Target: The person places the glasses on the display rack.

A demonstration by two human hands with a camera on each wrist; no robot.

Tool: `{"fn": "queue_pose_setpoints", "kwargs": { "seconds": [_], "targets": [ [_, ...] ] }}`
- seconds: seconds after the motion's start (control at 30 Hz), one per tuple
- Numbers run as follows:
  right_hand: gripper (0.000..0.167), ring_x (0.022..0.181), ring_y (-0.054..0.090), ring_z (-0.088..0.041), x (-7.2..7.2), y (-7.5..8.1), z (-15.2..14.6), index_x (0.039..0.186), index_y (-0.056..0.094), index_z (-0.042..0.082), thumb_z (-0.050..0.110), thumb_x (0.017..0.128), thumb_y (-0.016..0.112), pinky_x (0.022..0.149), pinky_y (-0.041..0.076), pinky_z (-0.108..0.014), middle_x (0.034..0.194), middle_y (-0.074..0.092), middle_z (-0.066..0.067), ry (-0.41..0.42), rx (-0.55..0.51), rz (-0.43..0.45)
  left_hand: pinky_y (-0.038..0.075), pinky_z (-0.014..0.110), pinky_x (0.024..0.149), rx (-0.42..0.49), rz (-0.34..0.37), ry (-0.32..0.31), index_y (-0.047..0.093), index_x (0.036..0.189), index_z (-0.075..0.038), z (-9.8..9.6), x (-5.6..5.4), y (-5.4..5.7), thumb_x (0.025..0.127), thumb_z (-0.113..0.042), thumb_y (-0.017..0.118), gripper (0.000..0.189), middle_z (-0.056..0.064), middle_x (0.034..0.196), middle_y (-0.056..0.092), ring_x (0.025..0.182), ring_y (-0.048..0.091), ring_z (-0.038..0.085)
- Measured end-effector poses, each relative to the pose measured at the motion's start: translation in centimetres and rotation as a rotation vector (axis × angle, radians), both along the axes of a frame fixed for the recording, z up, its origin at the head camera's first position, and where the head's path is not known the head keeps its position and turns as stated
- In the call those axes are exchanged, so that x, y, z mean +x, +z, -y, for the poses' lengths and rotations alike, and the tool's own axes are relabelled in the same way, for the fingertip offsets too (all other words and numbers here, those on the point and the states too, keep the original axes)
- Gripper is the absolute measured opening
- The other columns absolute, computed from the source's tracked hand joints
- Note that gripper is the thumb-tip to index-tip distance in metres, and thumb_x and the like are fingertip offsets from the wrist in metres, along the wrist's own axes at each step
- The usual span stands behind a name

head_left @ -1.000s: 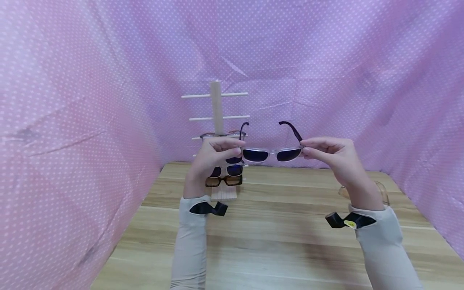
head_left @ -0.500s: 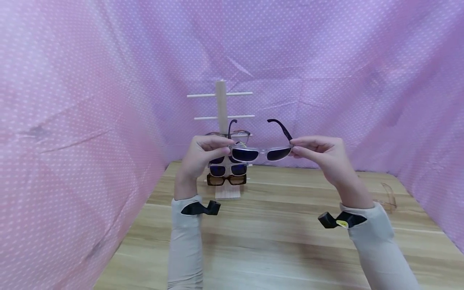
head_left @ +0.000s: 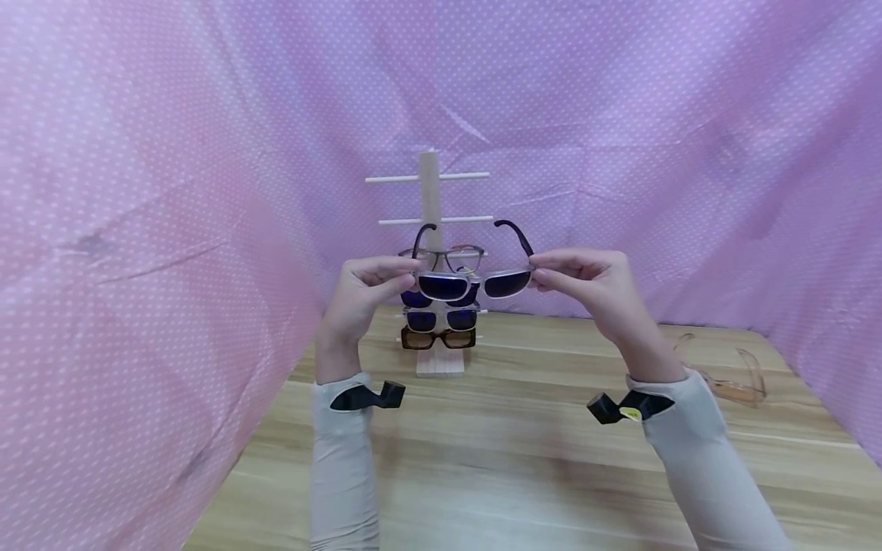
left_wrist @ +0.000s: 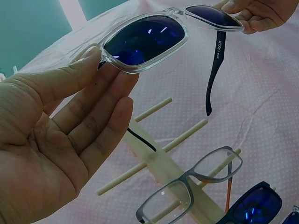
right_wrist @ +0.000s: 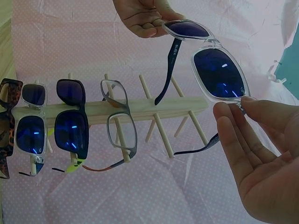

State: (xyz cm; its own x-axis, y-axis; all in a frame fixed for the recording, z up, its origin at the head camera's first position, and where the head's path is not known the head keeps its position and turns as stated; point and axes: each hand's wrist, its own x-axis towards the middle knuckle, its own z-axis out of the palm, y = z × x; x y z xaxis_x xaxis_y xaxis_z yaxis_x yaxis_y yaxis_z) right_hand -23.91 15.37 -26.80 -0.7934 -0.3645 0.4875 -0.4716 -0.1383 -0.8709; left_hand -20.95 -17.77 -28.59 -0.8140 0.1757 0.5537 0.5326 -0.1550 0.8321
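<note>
Between my two hands is a pair of sunglasses with a clear frame, dark blue lenses and dark temples spread toward the rack. My left hand pinches its left hinge corner between thumb and fingers. At the opposite corner, my right hand pinches the frame the same way. The sunglasses are held up in front of a wooden display rack, overlapping its middle in the head view. Both wrist views show the temple tips close to the bare upper pegs, above the grey-framed eyeglasses.
Lower on the rack hang dark sunglasses, clear-framed sunglasses and tortoiseshell glasses. Amber-tinted clear glasses lie on the wooden table at the right, beside my right forearm. Pink dotted cloth encloses the back and sides.
Both hands have carried the sunglasses leftward, from right of the rack to in front of it. The rack appears slightly further right in the head view.
</note>
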Motion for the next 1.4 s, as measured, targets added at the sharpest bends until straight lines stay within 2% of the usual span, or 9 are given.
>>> {"fn": "queue_pose_setpoints", "kwargs": {
  "seconds": [0.23, 0.33, 0.53, 0.87, 1.03, 1.2, 1.4],
  "targets": [
    [0.017, 0.077, 0.075, -0.013, -0.4, 0.2, 1.1, 0.104, 0.078, -0.002, -0.008, 0.088, 0.073, 0.077, 0.063, -0.026, 0.088, 0.080, -0.001, 0.004, -0.010, -0.007, 0.057, 0.021, 0.088, 0.009, 0.010, 0.071, 0.081, 0.098, -0.029, 0.6, 0.5, 0.0, 0.091, 0.008, 0.067, 0.041, -0.013, 0.088, 0.078, 0.082, 0.072, 0.003],
    [0.017, 0.077, 0.075, -0.013, -0.5, 0.3, 1.6, 0.104, 0.078, -0.002, -0.008, 0.088, 0.073, 0.076, 0.063, -0.026, 0.088, 0.080, -0.001, 0.017, -0.019, -0.008, 0.057, 0.022, 0.089, 0.032, 0.005, 0.072, 0.081, 0.098, -0.028, 0.9, 0.6, -0.1, 0.092, 0.009, 0.066, 0.041, -0.012, 0.088, 0.078, 0.081, 0.073, 0.004],
    [0.017, 0.077, 0.075, -0.013, -0.6, 0.4, 2.2, 0.105, 0.078, 0.000, -0.006, 0.089, 0.073, 0.077, 0.062, -0.025, 0.089, 0.080, -0.001, 0.027, -0.021, -0.012, 0.058, 0.025, 0.091, 0.070, 0.002, 0.066, 0.081, 0.100, -0.026, 1.3, 0.7, -0.2, 0.091, 0.000, 0.072, 0.028, -0.008, 0.087, 0.079, 0.081, 0.075, 0.007],
    [0.017, 0.079, 0.075, -0.016, -0.8, 0.7, 3.0, 0.106, 0.077, -0.002, -0.004, 0.090, 0.074, 0.077, 0.062, -0.027, 0.090, 0.080, -0.002, 0.040, -0.011, -0.007, 0.061, 0.028, 0.088, 0.102, -0.025, 0.093, 0.080, 0.102, -0.022, 1.8, 0.6, -0.2, 0.093, 0.010, 0.064, 0.036, -0.005, 0.092, 0.080, 0.081, 0.076, 0.011],
    [0.018, 0.078, 0.076, -0.015, -0.6, 0.7, 3.3, 0.105, 0.077, -0.002, -0.006, 0.089, 0.074, 0.077, 0.063, -0.027, 0.091, 0.080, -0.002, 0.050, -0.015, -0.016, 0.060, 0.027, 0.085, 0.110, -0.023, 0.106, 0.080, 0.101, -0.022, 2.0, 0.7, -0.2, 0.093, 0.009, 0.065, 0.036, -0.005, 0.093, 0.080, 0.080, 0.075, 0.009],
    [0.019, 0.079, 0.076, -0.015, -0.1, 1.1, 3.4, 0.105, 0.077, -0.002, -0.007, 0.088, 0.074, 0.079, 0.063, -0.029, 0.092, 0.080, -0.002, 0.054, -0.005, -0.042, 0.059, 0.028, 0.089, 0.130, -0.042, 0.103, 0.080, 0.102, -0.022, 2.1, 1.0, 0.0, 0.092, 0.004, 0.069, 0.029, -0.004, 0.093, 0.080, 0.080, 0.076, 0.010],
    [0.019, 0.080, 0.076, -0.016, -0.6, 1.2, 3.8, 0.107, 0.077, -0.001, -0.004, 0.089, 0.074, 0.079, 0.063, -0.028, 0.091, 0.080, -0.001, 0.040, -0.005, -0.033, 0.058, 0.029, 0.093, 0.147, -0.022, 0.136, 0.080, 0.100, -0.021, 2.1, 0.9, 0.3, 0.092, 0.010, 0.065, 0.035, -0.004, 0.087, 0.079, 0.079, 0.076, 0.011]
  ]
}}
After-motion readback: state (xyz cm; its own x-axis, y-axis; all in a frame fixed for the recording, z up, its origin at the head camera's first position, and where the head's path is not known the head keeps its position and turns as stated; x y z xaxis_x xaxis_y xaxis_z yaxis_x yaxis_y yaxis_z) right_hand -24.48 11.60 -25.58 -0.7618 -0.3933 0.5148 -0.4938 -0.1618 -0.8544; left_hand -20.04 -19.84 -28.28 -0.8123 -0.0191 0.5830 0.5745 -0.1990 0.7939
